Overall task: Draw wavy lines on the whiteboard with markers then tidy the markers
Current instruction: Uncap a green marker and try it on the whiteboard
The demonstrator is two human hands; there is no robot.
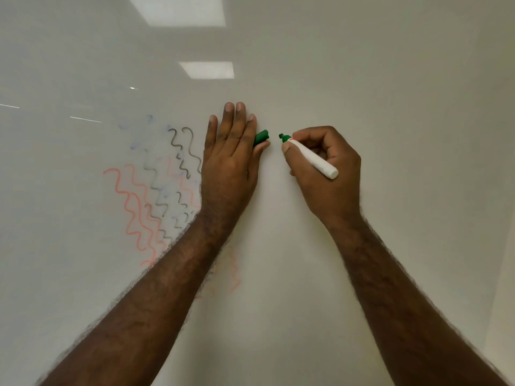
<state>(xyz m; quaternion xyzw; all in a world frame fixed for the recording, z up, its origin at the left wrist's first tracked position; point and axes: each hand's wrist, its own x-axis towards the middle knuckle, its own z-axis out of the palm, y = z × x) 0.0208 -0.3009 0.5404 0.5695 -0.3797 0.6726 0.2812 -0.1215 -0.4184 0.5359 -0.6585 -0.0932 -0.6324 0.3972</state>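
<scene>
The whiteboard (306, 79) fills the view. My right hand (328, 174) grips a white marker (312, 157) with a green uncapped tip that points at the board near its middle. My left hand (231, 160) lies flat on the board with straight fingers, and its thumb pinches the green cap (261, 137) against the index finger. Red, black and faint blue wavy lines (156, 190) run down the board left of my left hand; my left forearm hides part of them.
Ceiling lights reflect in the glossy board at the upper middle (206, 69). A faint red squiggle (234, 274) shows just right of my left forearm. Bare white board lies right of and below my right hand.
</scene>
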